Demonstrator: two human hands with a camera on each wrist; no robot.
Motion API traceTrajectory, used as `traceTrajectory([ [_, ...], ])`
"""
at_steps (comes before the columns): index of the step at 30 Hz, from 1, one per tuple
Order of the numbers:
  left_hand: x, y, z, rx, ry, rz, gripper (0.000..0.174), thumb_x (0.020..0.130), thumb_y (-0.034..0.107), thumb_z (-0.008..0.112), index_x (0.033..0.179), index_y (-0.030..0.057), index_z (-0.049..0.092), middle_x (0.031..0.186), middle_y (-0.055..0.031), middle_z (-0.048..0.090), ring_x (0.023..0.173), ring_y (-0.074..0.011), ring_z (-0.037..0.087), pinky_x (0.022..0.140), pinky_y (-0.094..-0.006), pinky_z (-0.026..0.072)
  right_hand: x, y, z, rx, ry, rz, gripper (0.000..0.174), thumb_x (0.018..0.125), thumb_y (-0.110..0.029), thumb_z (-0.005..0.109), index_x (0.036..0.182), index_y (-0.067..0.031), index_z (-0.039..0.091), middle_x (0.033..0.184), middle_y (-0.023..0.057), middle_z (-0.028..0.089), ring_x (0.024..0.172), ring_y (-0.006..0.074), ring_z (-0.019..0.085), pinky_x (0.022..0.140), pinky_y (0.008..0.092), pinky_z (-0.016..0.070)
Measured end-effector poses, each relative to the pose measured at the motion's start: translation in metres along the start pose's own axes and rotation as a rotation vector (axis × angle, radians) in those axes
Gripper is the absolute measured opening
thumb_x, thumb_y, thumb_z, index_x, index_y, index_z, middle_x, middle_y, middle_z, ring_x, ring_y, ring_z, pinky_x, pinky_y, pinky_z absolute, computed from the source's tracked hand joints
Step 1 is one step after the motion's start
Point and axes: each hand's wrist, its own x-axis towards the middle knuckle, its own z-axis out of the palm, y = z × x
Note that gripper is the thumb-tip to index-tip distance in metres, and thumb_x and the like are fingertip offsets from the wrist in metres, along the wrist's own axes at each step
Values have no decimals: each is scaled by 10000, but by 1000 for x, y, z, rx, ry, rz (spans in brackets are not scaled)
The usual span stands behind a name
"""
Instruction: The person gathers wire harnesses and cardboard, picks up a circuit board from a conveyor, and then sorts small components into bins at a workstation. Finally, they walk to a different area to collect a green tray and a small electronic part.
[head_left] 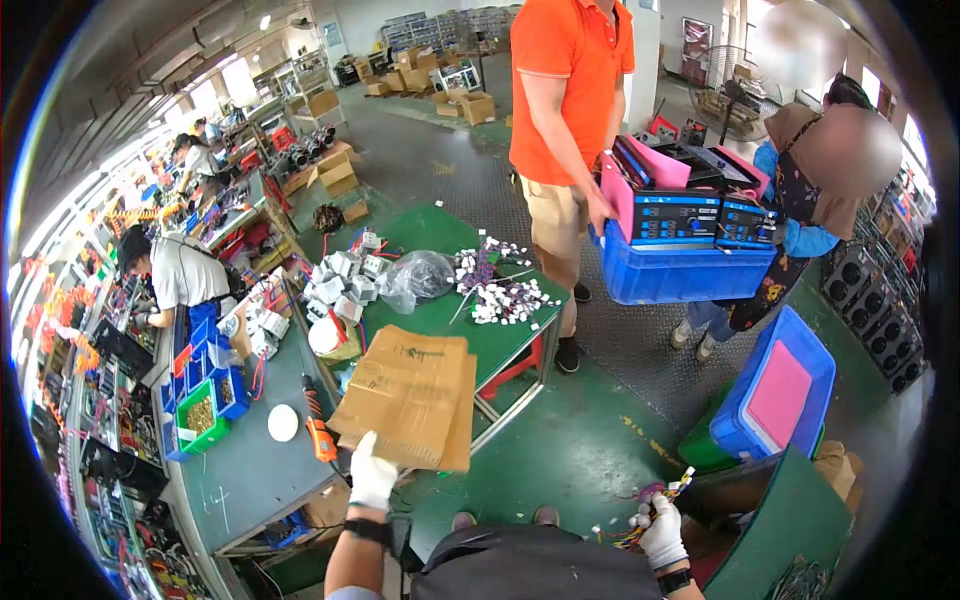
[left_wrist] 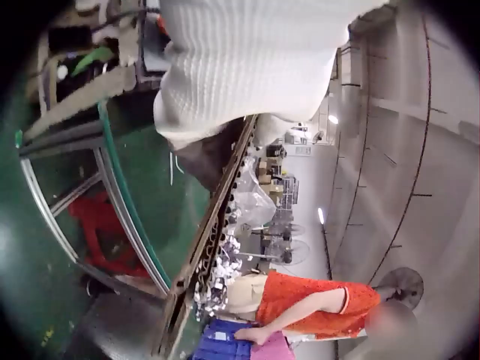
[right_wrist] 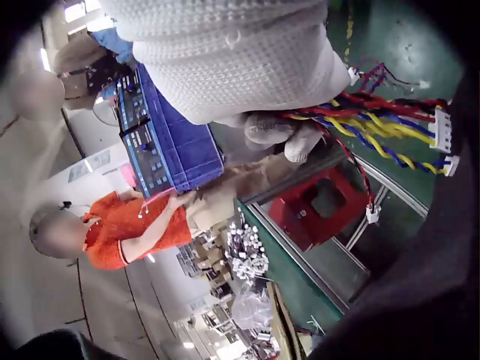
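My left hand (head_left: 374, 475), in a white knit glove, grips the near edge of a flattened cardboard box (head_left: 405, 375), which is raised over the corner of the green table. In the left wrist view the cardboard (left_wrist: 217, 217) shows edge-on as layered corrugated sheets, and the glove hides most of the fingers. Low on the right, my gloved right hand (head_left: 662, 535) holds a bundle of wires (right_wrist: 382, 127) twisted in red, yellow, blue and black, with white plug connectors (right_wrist: 444, 131) at their ends. The right wrist view shows the fingers curled around these wires.
An orange-handled power screwdriver (head_left: 320, 440) and a white disc (head_left: 283, 422) lie on the left bench. Wire harnesses (head_left: 505, 290) and a plastic bag (head_left: 418, 280) sit on the green table (head_left: 420, 225). Two people carry a loaded blue crate (head_left: 690, 275); another blue crate (head_left: 815, 365) stands right.
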Motion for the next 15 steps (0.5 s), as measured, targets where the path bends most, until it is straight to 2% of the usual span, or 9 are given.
traceTrajectory([
  [1, 16, -7, 0, -7, 57, -40, 517, 888, 200, 583, 1352, 93, 382, 1351, -135, 468, 1233, -343, 457, 1049, -520, 363, -8, 2, 7, 18, 46, -5, 204, 914, -273, 557, 816, -102, 503, 608, -2, 444, 463, 102, 379, 503, 326, 450],
  [3, 50, -19, 0, 80, -10, -334, 605, 912, 327, 596, 1371, 42, 325, 1348, -201, 443, 1190, -380, 486, 988, -517, 426, -21, 10, 19, -45, 8, -4, 207, 916, -272, 558, 814, -99, 506, 597, -8, 422, 466, 104, 371, 505, 311, 438],
  [5, 46, -26, 15, 440, -23, -565, 550, 921, 330, 587, 1310, -9, 398, 1267, -223, 508, 1072, -349, 576, 896, -456, 505, -37, 10, 41, -178, -154, 50, 179, 919, -264, 559, 830, -115, 514, 614, -29, 409, 486, 91, 366, 494, 288, 400],
  [7, 39, -27, 12, 811, -313, -606, 508, 920, 355, 592, 1226, -35, 481, 1163, -198, 588, 997, -278, 626, 842, -375, 538, -71, -7, 89, -243, -190, 164, 163, 942, -250, 531, 891, -99, 496, 638, -34, 408, 506, 82, 372, 551, 281, 412],
  [8, 28, -26, 14, 846, -409, -556, 449, 924, 334, 596, 1174, -34, 536, 1072, -156, 635, 915, -229, 655, 803, -313, 543, -71, -5, 91, -313, -353, 155, 187, 951, -269, 531, 910, -89, 497, 649, -36, 410, 510, 77, 370, 574, 275, 414],
  [9, 27, -20, 11, 778, -492, -630, 446, 926, 290, 601, 1221, -33, 513, 1117, -154, 621, 932, -217, 647, 791, -306, 540, -75, -5, 101, -291, -382, 214, 232, 951, -302, 539, 896, -80, 507, 641, -36, 410, 496, 74, 367, 572, 278, 412],
  [12, 19, -4, 6, 937, -561, -538, 448, 944, 272, 572, 1271, -22, 489, 1189, -163, 586, 1005, -229, 624, 840, -322, 523, -85, -9, 140, -387, -464, 248, 263, 952, -315, 541, 879, -65, 512, 615, -29, 408, 477, 73, 357, 573, 283, 414],
  [14, 9, 18, 30, 1357, -812, -24, 466, 952, 277, 559, 1314, -1, 464, 1265, -170, 543, 1094, -241, 584, 912, -331, 484, -90, -9, 166, -482, -620, 226, 312, 916, -354, 592, 935, -47, 541, 621, -35, 413, 468, 63, 347, 556, 282, 409],
  [15, 2, 32, 48, 1324, -835, -11, 479, 956, 293, 547, 1328, 7, 453, 1295, -171, 525, 1145, -242, 552, 954, -335, 451, -97, -12, 187, -518, -592, 238, 334, 902, -360, 612, 931, -36, 539, 586, -36, 396, 459, 65, 346, 539, 286, 414],
])
